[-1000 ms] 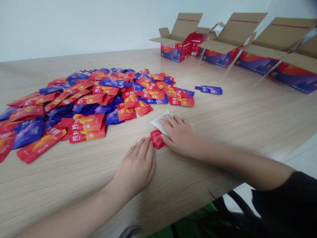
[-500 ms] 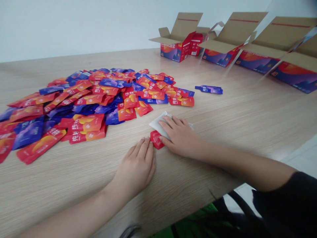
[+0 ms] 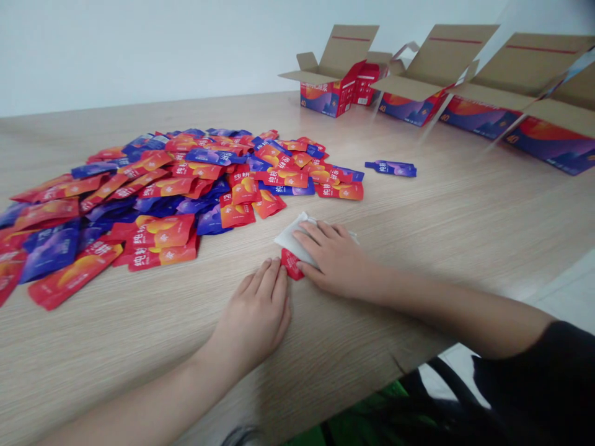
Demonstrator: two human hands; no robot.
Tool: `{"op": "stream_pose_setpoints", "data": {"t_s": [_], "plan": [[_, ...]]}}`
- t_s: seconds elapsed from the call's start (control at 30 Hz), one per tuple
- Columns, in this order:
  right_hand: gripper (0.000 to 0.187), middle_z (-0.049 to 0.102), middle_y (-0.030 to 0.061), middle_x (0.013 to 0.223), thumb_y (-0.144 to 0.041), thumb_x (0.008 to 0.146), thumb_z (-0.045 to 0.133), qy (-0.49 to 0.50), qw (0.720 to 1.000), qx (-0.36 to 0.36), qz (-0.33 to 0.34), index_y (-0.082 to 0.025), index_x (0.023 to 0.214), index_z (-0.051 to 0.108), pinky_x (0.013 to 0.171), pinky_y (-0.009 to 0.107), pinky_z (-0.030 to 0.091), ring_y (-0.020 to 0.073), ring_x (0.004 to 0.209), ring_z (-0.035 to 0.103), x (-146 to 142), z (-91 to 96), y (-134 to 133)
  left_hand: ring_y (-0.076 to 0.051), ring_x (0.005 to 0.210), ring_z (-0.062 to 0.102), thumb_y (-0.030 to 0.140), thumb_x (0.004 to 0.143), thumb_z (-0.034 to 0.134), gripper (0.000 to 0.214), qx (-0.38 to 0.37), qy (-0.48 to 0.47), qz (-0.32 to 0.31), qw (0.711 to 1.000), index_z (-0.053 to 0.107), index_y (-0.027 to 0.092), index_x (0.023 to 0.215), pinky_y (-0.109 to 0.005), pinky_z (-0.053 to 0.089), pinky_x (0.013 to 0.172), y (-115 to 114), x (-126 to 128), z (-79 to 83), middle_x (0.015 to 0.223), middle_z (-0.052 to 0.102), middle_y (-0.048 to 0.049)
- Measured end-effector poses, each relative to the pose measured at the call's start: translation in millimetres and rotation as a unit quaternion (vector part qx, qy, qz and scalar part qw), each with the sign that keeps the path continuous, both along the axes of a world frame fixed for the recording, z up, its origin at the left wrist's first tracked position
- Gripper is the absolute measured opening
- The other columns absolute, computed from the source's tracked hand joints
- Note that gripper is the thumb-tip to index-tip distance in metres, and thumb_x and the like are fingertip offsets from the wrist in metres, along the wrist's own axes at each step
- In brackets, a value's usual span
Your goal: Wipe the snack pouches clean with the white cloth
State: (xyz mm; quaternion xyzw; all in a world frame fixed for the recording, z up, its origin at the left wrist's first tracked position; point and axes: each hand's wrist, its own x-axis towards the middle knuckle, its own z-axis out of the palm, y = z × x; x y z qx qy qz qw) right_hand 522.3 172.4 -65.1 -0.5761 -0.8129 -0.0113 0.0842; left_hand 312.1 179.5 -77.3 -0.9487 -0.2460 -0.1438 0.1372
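Note:
My right hand (image 3: 335, 259) lies flat with its fingers stretched out on a white cloth (image 3: 289, 238), which covers most of a red packet (image 3: 290, 266) on the wooden table (image 3: 441, 217). My left hand (image 3: 257, 317) rests flat on the table just left of it, fingers together and extended, fingertips touching the red packet's edge. A large heap of red and blue packets (image 3: 162, 186) spreads across the table to the left and behind.
One blue packet (image 3: 390, 168) lies alone to the right of the heap. Several open cardboard boxes (image 3: 334, 87) with red and blue print stand along the far right of the table. The table's front edge runs diagonally near my arms.
My right hand has slid the white cloth slightly leftward over the red packet, so less red shows. My left hand has stayed in place.

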Motion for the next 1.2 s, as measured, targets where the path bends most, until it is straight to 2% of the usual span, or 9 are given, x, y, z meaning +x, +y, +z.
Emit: {"op": "stream_pose_setpoints", "data": {"t_s": [0.17, 0.33, 0.43, 0.6, 0.7, 0.8, 0.93, 1.07, 1.2], "plan": [[0.057, 0.043, 0.0209, 0.149, -0.045, 0.099, 0.039, -0.020, 0.999, 0.001, -0.037, -0.009, 0.142, 0.046, 0.103, 0.055, 0.034, 0.0389, 0.131, 0.040, -0.3, -1.0, 2.9, -0.035, 0.111, 0.066, 0.019, 0.090, 0.042, 0.043, 0.000, 0.006, 0.004, 1.000, 0.061, -0.004, 0.121, -0.045, 0.059, 0.089, -0.6, -0.1, -0.5, 0.122, 0.065, -0.0275], [0.056, 0.043, 0.0184, 0.149, -0.045, 0.098, 0.041, -0.009, 0.999, 0.011, 0.037, -0.011, 0.142, 0.046, 0.107, 0.057, 0.030, 0.0388, 0.131, 0.038, -17.2, -1.7, -7.7, -0.035, 0.110, 0.067, 0.017, 0.090, 0.042, 0.038, -0.011, -0.013, -0.004, 1.000, 0.064, -0.004, 0.113, -0.045, 0.060, 0.087, -0.2, 2.2, 3.1, 0.118, 0.067, -0.0275], [0.054, 0.044, 0.0149, 0.150, -0.044, 0.099, 0.041, 0.002, 0.999, 0.004, 0.047, -0.013, 0.143, 0.046, 0.108, 0.054, 0.030, 0.0354, 0.132, 0.039, -13.9, 0.0, -7.7, -0.036, 0.110, 0.066, 0.017, 0.090, 0.043, 0.038, -0.013, -0.016, -0.003, 1.000, 0.064, -0.004, 0.114, -0.046, 0.059, 0.087, 0.0, 2.4, 3.2, 0.118, 0.067, -0.0279], [0.058, 0.043, 0.0181, 0.150, -0.047, 0.099, 0.040, -0.014, 0.999, -0.005, -0.040, -0.010, 0.143, 0.045, 0.105, 0.054, 0.034, 0.0370, 0.131, 0.041, 3.3, 1.5, 2.4, -0.037, 0.111, 0.066, 0.017, 0.089, 0.044, 0.043, -0.006, -0.002, 0.000, 1.000, 0.061, -0.006, 0.120, -0.047, 0.059, 0.087, -0.9, 0.0, -0.4, 0.122, 0.065, -0.0289], [0.058, 0.042, 0.0214, 0.149, -0.046, 0.099, 0.042, -0.028, 0.998, -0.002, -0.063, -0.008, 0.142, 0.046, 0.104, 0.056, 0.035, 0.0399, 0.130, 0.041, -0.2, -0.9, 2.5, -0.037, 0.111, 0.066, 0.018, 0.089, 0.045, 0.042, -0.005, 0.000, 0.000, 1.000, 0.062, -0.006, 0.120, -0.047, 0.059, 0.087, -1.0, 0.0, -0.7, 0.121, 0.065, -0.0292], [0.059, 0.041, 0.0210, 0.150, -0.049, 0.099, 0.039, -0.024, 1.000, 0.006, -0.019, -0.009, 0.142, 0.046, 0.105, 0.057, 0.033, 0.0412, 0.131, 0.039, -13.0, -4.1, -4.1, -0.037, 0.110, 0.066, 0.017, 0.089, 0.044, 0.040, -0.002, -0.013, -0.006, 1.000, 0.063, -0.006, 0.116, -0.047, 0.059, 0.087, -0.4, 1.5, 1.0, 0.120, 0.065, -0.0296], [0.054, 0.043, 0.0160, 0.150, -0.045, 0.100, 0.037, 0.002, 0.999, 0.016, 0.039, -0.013, 0.143, 0.046, 0.108, 0.055, 0.030, 0.0371, 0.133, 0.037, -19.9, -4.8, -9.6, -0.036, 0.108, 0.067, 0.015, 0.090, 0.042, 0.036, -0.016, -0.025, -0.009, 1.000, 0.067, -0.003, 0.109, -0.045, 0.060, 0.086, 0.3, 3.0, 2.8, 0.115, 0.068, -0.0275], [0.054, 0.043, 0.0164, 0.150, -0.044, 0.101, 0.036, 0.003, 1.000, 0.001, -0.010, -0.012, 0.143, 0.046, 0.107, 0.052, 0.032, 0.0349, 0.133, 0.039, -5.0, -1.2, -2.2, -0.037, 0.110, 0.066, 0.018, 0.090, 0.043, 0.041, -0.007, -0.010, -0.007, 1.000, 0.063, -0.006, 0.117, -0.047, 0.060, 0.086, 0.2, 1.6, 1.2, 0.120, 0.066, -0.0295], [0.058, 0.042, 0.0200, 0.150, -0.045, 0.099, 0.039, -0.025, 0.997, -0.010, -0.076, -0.009, 0.144, 0.044, 0.105, 0.053, 0.033, 0.0375, 0.131, 0.041, 3.7, -0.4, 4.4, -0.036, 0.111, 0.066, 0.019, 0.090, 0.043, 0.043, -0.004, 0.002, 0.003, 1.000, 0.061, -0.006, 0.120, -0.046, 0.059, 0.088, 0.1, 0.4, -0.5, 0.122, 0.065, -0.0286]]}}
